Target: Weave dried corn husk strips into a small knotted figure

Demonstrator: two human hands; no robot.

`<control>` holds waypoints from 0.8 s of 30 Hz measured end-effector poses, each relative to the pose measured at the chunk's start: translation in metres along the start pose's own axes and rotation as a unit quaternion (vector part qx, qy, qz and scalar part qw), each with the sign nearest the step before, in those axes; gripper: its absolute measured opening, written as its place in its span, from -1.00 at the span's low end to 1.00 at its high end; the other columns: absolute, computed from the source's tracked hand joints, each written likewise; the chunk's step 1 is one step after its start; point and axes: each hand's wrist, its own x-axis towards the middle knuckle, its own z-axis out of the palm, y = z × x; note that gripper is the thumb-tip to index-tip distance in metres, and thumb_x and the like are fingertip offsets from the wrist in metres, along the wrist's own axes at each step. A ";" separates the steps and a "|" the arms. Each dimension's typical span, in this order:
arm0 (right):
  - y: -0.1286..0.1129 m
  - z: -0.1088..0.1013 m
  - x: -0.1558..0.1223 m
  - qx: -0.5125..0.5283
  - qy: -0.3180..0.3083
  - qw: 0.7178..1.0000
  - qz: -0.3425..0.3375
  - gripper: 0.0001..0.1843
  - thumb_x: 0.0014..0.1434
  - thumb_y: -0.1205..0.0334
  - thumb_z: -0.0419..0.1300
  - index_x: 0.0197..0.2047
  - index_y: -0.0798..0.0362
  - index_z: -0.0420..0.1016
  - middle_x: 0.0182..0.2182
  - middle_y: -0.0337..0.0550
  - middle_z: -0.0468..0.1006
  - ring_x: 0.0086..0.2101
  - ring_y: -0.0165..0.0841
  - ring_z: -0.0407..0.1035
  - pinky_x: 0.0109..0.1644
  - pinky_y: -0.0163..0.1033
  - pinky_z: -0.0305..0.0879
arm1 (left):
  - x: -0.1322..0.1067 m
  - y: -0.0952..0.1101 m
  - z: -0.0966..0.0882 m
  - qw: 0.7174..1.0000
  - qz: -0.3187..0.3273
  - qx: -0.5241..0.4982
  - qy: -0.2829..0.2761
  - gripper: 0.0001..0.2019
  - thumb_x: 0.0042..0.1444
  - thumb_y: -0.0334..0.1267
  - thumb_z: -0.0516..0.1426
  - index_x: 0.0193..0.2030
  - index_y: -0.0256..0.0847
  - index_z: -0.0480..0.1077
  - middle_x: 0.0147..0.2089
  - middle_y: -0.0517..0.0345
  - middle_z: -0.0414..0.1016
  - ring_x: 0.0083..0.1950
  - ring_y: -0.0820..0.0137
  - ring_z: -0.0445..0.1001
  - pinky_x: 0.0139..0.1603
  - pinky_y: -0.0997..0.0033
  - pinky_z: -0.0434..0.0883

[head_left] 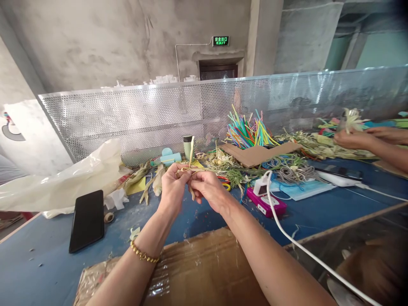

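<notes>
Pale-yellow strip pinched in our L hand & R hand, fingers curled nearly closed, we shd pull w/ light, even tension.

Bright, diffuse indoor light — clear in the middle, murky toward the right corners.
Whitish glare streaks the perforated metal panel, strongest toward its right end, and small hot spots shine on the tape over the cardboard; the exit sign glows green. Shadows on the tabletop are soft. The left hand and right hand read fairly clearly, though fine detail on the pale strip is lost. Wide-angle stretch lengthens the forearms — and darkness and blur swallow the lower right.
</notes>
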 end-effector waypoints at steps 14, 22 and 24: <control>-0.003 0.009 -0.004 0.053 0.044 0.998 0.001 -0.82 -0.05 0.29 0.28 -0.37 0.04 0.34 -0.71 -0.42 0.35 -0.73 -0.55 0.06 -0.72 -0.43 0.02 | 0.007 0.002 -0.005 0.998 0.009 -0.015 0.063 -0.74 -0.16 -0.30 0.37 -0.35 -0.22 0.39 -0.44 0.18 0.59 -0.45 0.45 0.51 -0.39 0.48 0.42; -0.002 0.003 -0.003 -0.028 -0.037 0.997 -0.062 -0.86 0.10 0.23 0.20 -0.26 0.10 0.50 -0.67 -0.35 0.44 -0.71 -0.49 0.27 -0.61 -0.38 0.23 | 0.009 0.005 -0.011 0.996 -0.041 -0.012 0.084 -0.71 -0.26 -0.34 0.36 -0.38 -0.22 0.38 -0.51 0.23 0.52 -0.59 0.52 0.37 -0.61 0.58 0.23; 0.000 0.003 -0.003 -0.069 -0.037 0.993 -0.090 -0.86 0.10 0.28 0.21 -0.23 0.08 0.49 -0.64 -0.35 0.46 -0.67 -0.46 0.32 -0.55 -0.35 0.29 | 0.010 0.006 -0.014 0.995 -0.046 -0.003 0.085 -0.72 -0.30 -0.34 0.36 -0.42 -0.24 0.39 -0.54 0.24 0.50 -0.59 0.52 0.36 -0.59 0.57 0.24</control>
